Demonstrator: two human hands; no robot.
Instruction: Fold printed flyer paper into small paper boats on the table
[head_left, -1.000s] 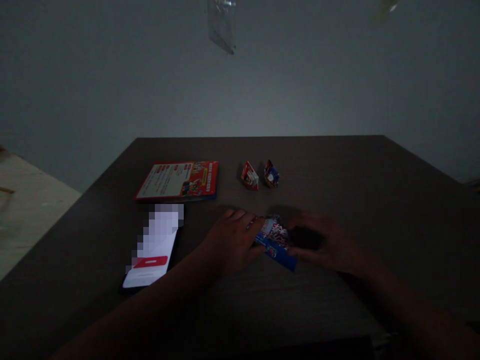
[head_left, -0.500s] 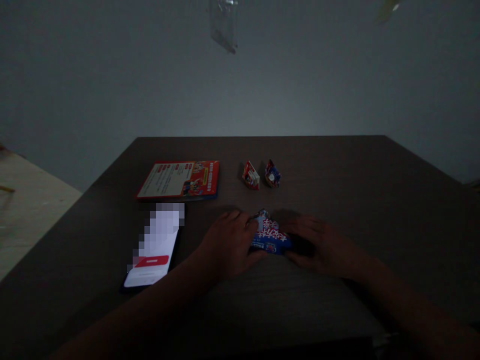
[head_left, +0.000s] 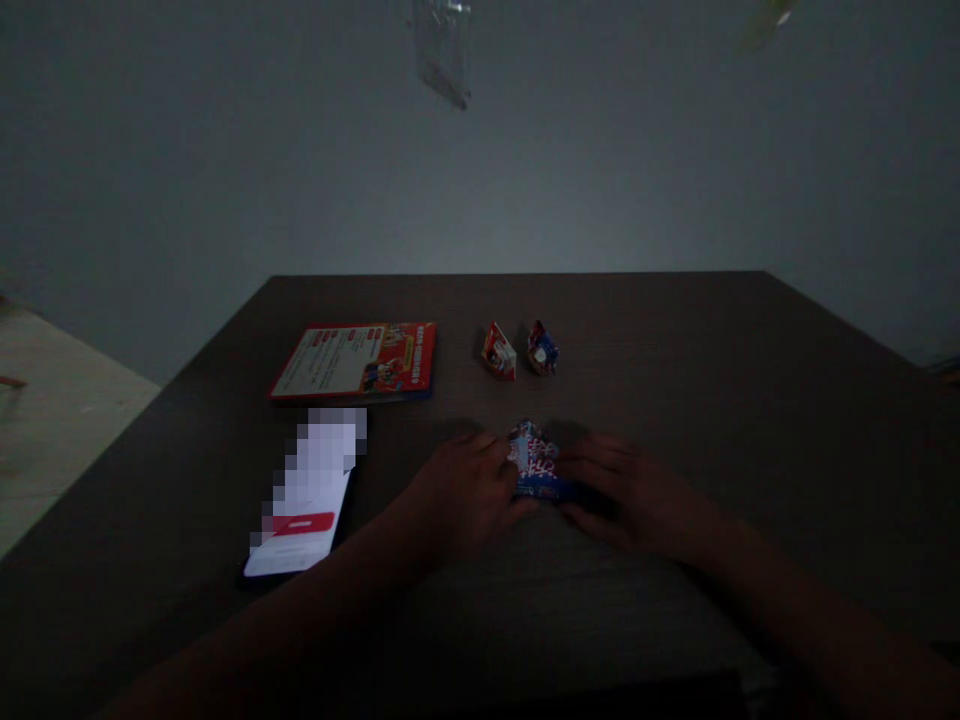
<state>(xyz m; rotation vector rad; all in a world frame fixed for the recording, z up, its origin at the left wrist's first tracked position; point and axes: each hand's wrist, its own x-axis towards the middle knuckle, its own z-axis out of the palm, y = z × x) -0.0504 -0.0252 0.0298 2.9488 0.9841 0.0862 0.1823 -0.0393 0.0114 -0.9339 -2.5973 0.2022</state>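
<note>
Between my hands, low over the dark table, is a blue folded piece of printed paper (head_left: 534, 462) with red and white lettering. My left hand (head_left: 474, 492) grips its left side, thumb at the near edge and fingers at the far side. Its right side is held by my right hand (head_left: 622, 490), whose fingers and thumb close around the edge and partly cover it. Just beyond stand two small folded paper pieces: a red and white one (head_left: 499, 352) and a blue and red one (head_left: 541, 349).
A red printed booklet or stack of sheets (head_left: 352, 362) lies at the left of the table (head_left: 675, 330). Nearer me is a phone (head_left: 300, 540) with its screen lit and partly pixelated. A clear plastic item (head_left: 442, 55) is on the wall behind.
My hands have drawn slightly closer together, and less of the blue paper shows between them. The other things on the table have stayed where they were.
</note>
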